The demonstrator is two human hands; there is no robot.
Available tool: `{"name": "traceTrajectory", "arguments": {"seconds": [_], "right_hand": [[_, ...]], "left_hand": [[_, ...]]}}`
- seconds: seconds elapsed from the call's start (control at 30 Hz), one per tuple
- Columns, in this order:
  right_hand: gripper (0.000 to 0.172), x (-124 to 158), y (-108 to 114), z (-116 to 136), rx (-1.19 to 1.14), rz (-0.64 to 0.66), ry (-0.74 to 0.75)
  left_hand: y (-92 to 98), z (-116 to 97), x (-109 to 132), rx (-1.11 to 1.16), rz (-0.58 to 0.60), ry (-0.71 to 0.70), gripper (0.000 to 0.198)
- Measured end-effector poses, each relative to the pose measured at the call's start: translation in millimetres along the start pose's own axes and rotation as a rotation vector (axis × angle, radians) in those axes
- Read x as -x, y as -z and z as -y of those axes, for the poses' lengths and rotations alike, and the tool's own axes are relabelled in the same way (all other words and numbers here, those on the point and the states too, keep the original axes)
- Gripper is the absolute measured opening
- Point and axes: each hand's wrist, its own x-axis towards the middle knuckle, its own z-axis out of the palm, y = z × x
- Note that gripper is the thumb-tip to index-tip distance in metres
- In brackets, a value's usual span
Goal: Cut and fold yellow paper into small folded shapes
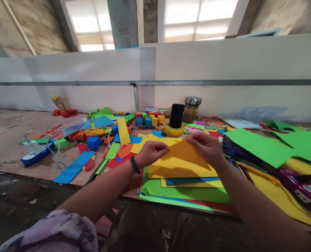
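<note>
Between my two hands a sheet of orange-yellow paper [188, 154] is held up at a slant. My right hand [206, 145] pinches its upper right edge between thumb and fingers. My left hand [154, 151] is closed in a pinch at the sheet's left edge, with a dark beaded bracelet [135, 165] on that wrist. Under the sheet lie yellow paper [155, 171] and a stack of green sheets [152, 190], with blue and red edges showing between them.
Folded paper cubes [148, 121] stand at the back. A phone [177, 116] leans on a yellow tape roll [174, 131], beside a lidded jar [192, 108]. A blue power strip [37, 154] lies left; green sheets [260, 145] and a purple device [299, 187] lie right.
</note>
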Motion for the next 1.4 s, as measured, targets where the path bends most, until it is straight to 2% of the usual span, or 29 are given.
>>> {"name": "traceTrajectory", "arguments": {"seconds": [0.07, 0.13, 0.2, 0.27, 0.37, 0.4, 0.47, 0.57, 0.6, 0.7, 0.77, 0.87, 1.23, 1.4], "right_hand": [[0.01, -0.7, 7.6, 7.0, 0.1, -0.077, 0.224], [0.005, -0.1, 15.8, 11.2, 0.286, -0.012, 0.441], [0.011, 4.8, 23.5, 8.5, 0.506, 0.165, 0.555], [0.017, 16.3, 30.5, -0.6, 0.695, 0.374, 0.557], [0.024, 42.9, 38.5, -15.1, 0.848, 0.592, 0.472], [0.025, 51.3, 39.9, -17.1, 0.853, 0.626, 0.429], [0.024, 62.7, 38.7, -14.7, 0.82, 0.606, 0.323], [0.018, 60.3, 22.9, -1.0, 0.7, 0.483, 0.06], [0.021, 55.0, 14.3, 3.4, 0.641, 0.497, -0.072], [0.027, 35.1, -13.6, 6.1, 0.559, 0.715, -0.308], [0.023, 24.7, -26.9, -1.3, 0.552, 0.777, -0.355], [0.024, 18.8, -33.7, -16.0, 0.547, 0.803, -0.391], [0.032, 15.4, -33.3, -25.4, 0.55, 0.837, -0.467], [0.032, 17.4, -20.9, -28.2, 0.554, 0.832, -0.509]], "left_hand": [[2.9, 0.4, 0.7, -0.181, -0.18, -0.253, 0.019], [4.5, -0.1, 2.1, -0.379, -0.22, -0.45, 0.025], [2.8, -1.1, 5.4, -0.577, -0.109, -0.533, 0.03], [-1.6, -2.9, 11.9, -0.76, 0.116, -0.533, 0.031], [-6.6, -6.2, 27.5, -0.914, 0.485, -0.442, 0.026], [-6.4, -7.1, 33.3, -0.911, 0.568, -0.413, 0.027], [-3.3, -8.0, 43.6, -0.851, 0.646, -0.373, 0.04], [2.7, -7.3, 52.1, -0.76, 0.662, -0.348, 0.051], [3.8, -6.9, 52.9, -0.743, 0.664, -0.341, 0.051], [3.8, -5.8, 51.7, -0.711, 0.659, -0.323, 0.047], [2.7, -5.6, 50.1, -0.694, 0.645, -0.309, 0.047], [1.8, -6.3, 49.1, -0.673, 0.635, -0.291, 0.047], [0.1, -14.5, 46.5, -0.68, 0.662, -0.257, 0.053], [3.3, -14.2, 47.0, -0.692, 0.665, -0.224, 0.05]]}}
